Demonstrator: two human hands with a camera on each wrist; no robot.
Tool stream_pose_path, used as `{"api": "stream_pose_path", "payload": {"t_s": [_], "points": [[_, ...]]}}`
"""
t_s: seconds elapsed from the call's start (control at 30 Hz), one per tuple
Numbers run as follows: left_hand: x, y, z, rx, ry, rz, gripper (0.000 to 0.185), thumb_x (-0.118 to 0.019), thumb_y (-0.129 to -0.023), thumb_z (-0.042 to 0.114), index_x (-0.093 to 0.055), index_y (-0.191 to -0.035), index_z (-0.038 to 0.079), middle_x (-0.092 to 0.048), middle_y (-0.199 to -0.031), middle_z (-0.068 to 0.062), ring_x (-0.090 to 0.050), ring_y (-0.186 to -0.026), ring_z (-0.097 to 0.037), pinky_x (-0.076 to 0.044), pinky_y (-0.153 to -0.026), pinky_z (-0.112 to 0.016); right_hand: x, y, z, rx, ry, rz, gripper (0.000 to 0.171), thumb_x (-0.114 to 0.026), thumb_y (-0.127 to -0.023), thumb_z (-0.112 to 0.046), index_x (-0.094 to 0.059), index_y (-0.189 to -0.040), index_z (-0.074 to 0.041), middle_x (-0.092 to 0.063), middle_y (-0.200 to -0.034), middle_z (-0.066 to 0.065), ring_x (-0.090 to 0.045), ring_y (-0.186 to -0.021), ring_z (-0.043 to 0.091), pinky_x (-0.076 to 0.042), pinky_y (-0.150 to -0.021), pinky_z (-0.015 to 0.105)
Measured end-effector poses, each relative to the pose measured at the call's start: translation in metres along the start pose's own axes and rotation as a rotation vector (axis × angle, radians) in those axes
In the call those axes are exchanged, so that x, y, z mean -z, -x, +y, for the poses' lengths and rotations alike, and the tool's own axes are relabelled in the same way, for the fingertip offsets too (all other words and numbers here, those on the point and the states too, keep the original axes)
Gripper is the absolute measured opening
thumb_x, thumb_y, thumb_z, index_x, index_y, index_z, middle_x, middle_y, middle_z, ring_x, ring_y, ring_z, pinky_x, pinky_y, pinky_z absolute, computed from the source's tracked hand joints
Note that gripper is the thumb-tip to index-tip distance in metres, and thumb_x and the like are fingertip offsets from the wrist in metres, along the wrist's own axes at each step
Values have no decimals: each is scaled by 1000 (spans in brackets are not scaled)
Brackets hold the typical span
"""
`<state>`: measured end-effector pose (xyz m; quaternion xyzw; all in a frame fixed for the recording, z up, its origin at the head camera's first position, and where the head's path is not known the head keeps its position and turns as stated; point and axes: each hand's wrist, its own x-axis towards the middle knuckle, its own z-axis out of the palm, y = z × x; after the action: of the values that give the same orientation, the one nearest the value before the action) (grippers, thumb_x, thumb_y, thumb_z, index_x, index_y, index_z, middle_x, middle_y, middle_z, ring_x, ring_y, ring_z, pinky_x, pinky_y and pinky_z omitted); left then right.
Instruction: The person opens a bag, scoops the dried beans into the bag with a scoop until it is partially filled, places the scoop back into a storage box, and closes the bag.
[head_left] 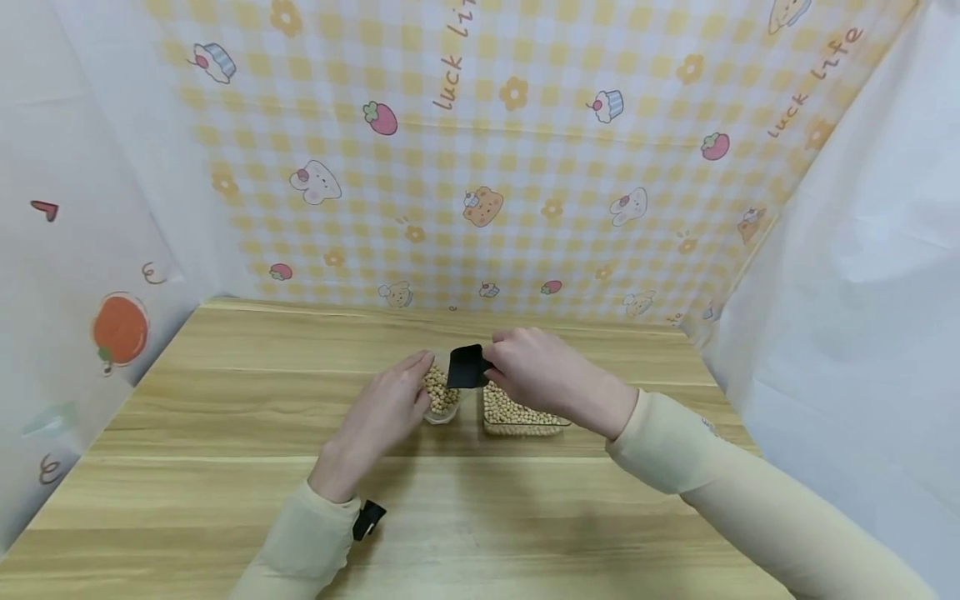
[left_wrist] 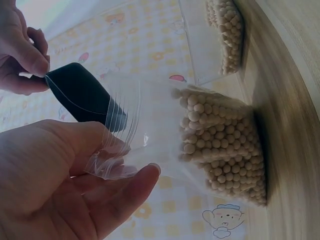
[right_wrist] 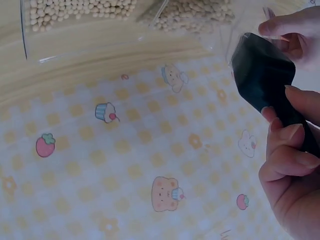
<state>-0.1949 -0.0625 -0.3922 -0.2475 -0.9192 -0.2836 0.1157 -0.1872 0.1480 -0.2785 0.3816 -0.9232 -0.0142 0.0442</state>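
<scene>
A small clear plastic bag (head_left: 441, 398) (left_wrist: 200, 135) partly filled with pale round beans stands on the wooden table (head_left: 225, 433). My left hand (head_left: 386, 412) (left_wrist: 75, 185) pinches the bag's open rim. My right hand (head_left: 540, 375) (right_wrist: 290, 165) grips a black scoop (head_left: 467, 367) (left_wrist: 85, 97) (right_wrist: 262, 75), its mouth at the bag's opening. Just right of the bag sits a clear rectangular container (head_left: 521, 414) (left_wrist: 222, 35) (right_wrist: 75, 20) holding more of the same beans.
A yellow checked cartoon backdrop (head_left: 525, 150) rises behind the table, with white sheets at both sides. Bare wood lies left, right and in front of the bag and container.
</scene>
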Motion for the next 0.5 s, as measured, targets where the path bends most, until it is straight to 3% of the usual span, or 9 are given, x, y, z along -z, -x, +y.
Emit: {"api": "stream_pose_path", "payload": {"t_s": [0.07, 0.1, 0.2, 0.3, 0.5], "points": [[-1, 0, 0, 0, 19, -2, 53, -58, -85, -6, -50, -137, -8, -49, -139, -25, -36, -42, -8, -42, -45, -22, 4, 1, 1, -4, 3, -15, 11, -69, -91, -14, -67, -82, -7, -50, -71, -2, -49, -58, 12, -45, -54, 26], [-1, -1, 0, -4, 18, 3, 53, -58, -85, -6, -50, -137, -8, -50, -139, -25, -45, -46, -10, -47, -49, -23, 6, 2, 3, -5, 0, -20, 11, -68, -91, -15, -67, -82, -8, -50, -71, -2, -49, -58, 12, -44, -54, 26], [-3, -2, 0, -11, 26, 15, 51, -59, -84, -6, -51, -135, -10, -51, -137, -26, -67, -79, -26, -56, -72, -32, 11, 8, 10, -11, -30, -20, 11, -68, -91, -16, -66, -82, -11, -50, -71, -4, -47, -57, 11, -42, -53, 26], [-3, -2, 0, 2, 36, 23, 50, -59, -84, -7, -52, -133, -12, -52, -136, -27, -56, -118, -38, -50, -93, -41, 15, 17, 21, -14, -80, 0, 13, -68, -91, -16, -64, -79, -14, -50, -71, -6, -45, -55, 9, -39, -50, 26], [0, 0, 0, 34, 58, 14, 50, -58, -85, -6, -51, -133, -13, -50, -137, -28, -51, -123, -40, -46, -97, -45, 16, 40, 51, -38, -94, -19, 15, -70, -90, -13, -64, -77, -16, -48, -70, -6, -43, -54, 8, -38, -50, 27]]}}
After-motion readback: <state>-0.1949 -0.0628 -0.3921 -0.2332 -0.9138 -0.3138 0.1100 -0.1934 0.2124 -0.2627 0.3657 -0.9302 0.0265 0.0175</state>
